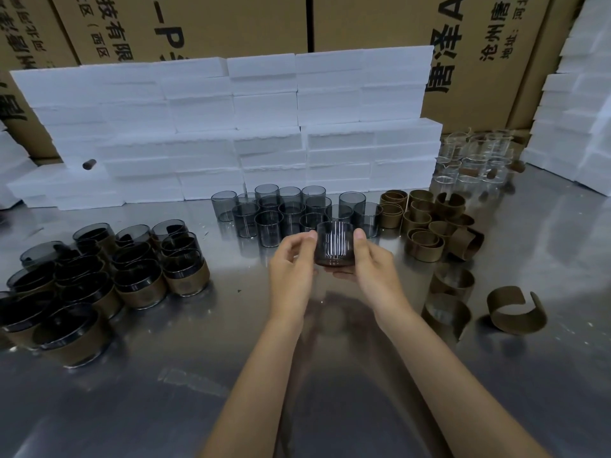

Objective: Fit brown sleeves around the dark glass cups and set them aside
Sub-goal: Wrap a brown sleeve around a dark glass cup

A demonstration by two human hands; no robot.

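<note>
Dark smoked-glass cup [334, 243], a short ribbed cylinder, is held upright above the shiny steel table [330, 408], its open mouth up and its axis vertical, bare of any sleeve. The right hand [370, 262] grips it, thumb curled on the cup's right wall and fingers under its base. The left hand [292, 264] has its fingertips touching the cup's left wall; the fingers are curled, but whether they pinch the glass cannot be told. Just behind the held cup stands a cluster of bare dark glass cups [291, 211], all upright. To the right of that cluster lies a heap of brown curled sleeves [426, 223], some standing as rings, some tipped. Nearer than the heap and right of the held cup, a loose brown sleeve [515, 314] stands on edge as an open C. Left of the held cup sits a group of sleeved dark cups [99, 276], upright and packed together. Behind the bare cluster rises a wall of white foam blocks [231, 127], with brown cardboard cartons [380, 21] behind it and clear glass cups [472, 157] at its right end.
</note>
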